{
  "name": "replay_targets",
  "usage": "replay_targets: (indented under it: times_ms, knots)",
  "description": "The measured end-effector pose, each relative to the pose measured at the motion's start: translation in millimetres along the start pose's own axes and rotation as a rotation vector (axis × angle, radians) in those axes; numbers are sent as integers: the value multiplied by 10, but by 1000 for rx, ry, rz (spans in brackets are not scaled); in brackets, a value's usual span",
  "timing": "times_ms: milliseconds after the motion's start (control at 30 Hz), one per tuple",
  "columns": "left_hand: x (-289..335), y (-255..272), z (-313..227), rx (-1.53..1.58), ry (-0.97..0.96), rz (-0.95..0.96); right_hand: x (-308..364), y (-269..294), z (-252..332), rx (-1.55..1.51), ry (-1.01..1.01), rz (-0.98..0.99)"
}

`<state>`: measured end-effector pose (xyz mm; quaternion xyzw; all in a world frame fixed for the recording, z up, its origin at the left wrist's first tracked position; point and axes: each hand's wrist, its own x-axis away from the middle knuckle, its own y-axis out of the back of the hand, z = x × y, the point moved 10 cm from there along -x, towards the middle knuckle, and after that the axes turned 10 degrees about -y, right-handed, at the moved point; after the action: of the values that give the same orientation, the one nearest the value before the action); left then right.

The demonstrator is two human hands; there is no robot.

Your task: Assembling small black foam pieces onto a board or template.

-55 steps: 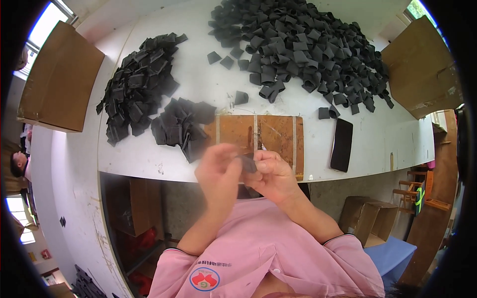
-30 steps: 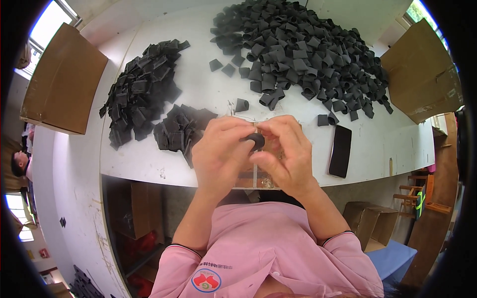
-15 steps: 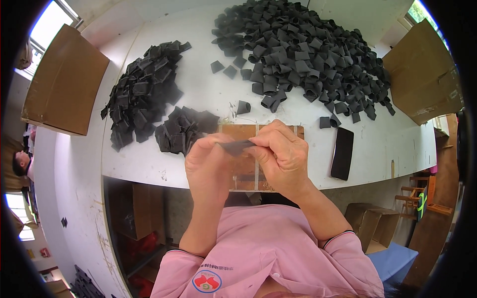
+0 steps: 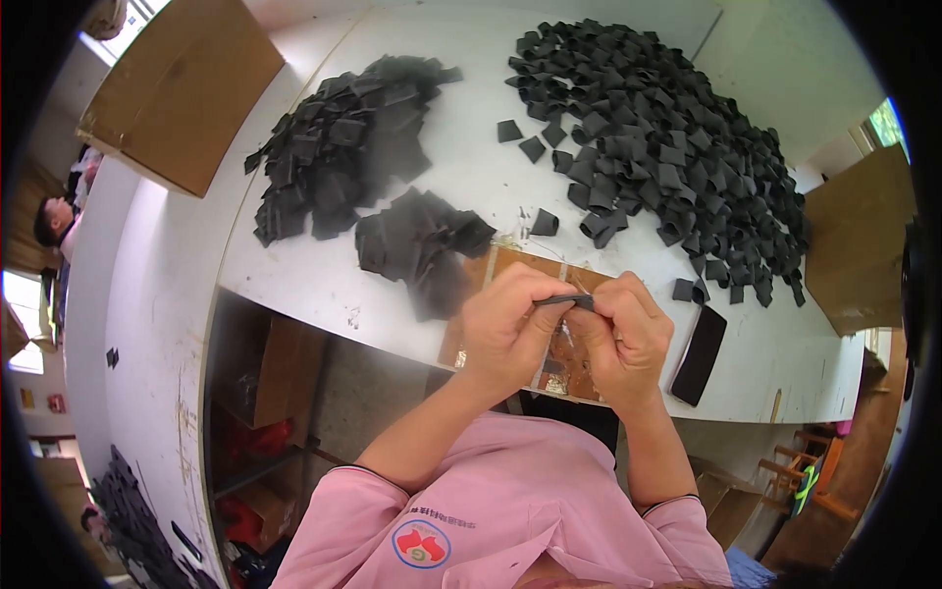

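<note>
One dark piece [image 4: 579, 300], thin, matte, edge-on

A thin black piece [image 4: 566, 299] is pinched nearly edge-on by left fingers [image 4: 531, 289] and right fingers [image 4: 614, 310].

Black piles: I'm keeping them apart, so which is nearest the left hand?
The smallest pile, just left of the left hand; the larger left pile and sprawling right pile lie farther away.

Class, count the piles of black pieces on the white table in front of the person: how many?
3: a broad pile at upper right, a left pile at upper left, and a smaller pile by the orange board, on its left side. No other seems hidden there.
</note>
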<state>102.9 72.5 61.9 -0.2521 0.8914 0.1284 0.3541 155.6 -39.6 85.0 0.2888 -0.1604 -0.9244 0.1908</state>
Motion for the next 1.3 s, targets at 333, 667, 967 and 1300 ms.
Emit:
replay_targets:
  times_ms: [333, 667, 967, 1300]
  knots:
    - [115, 553, 1213, -1028, 118, 67, 23, 88, -919, -590, -699, -5]
    - [455, 171, 1038, 207, 837, 142, 447, -210, -441, -1, -463, 216]
    - [905, -219, 539, 814, 1048, -63, 738, -356, -878, -759, -912, 228]
    - [895, -169, 459, 653, 921, -65, 872, -509, -927, -1290, -1105, 190]
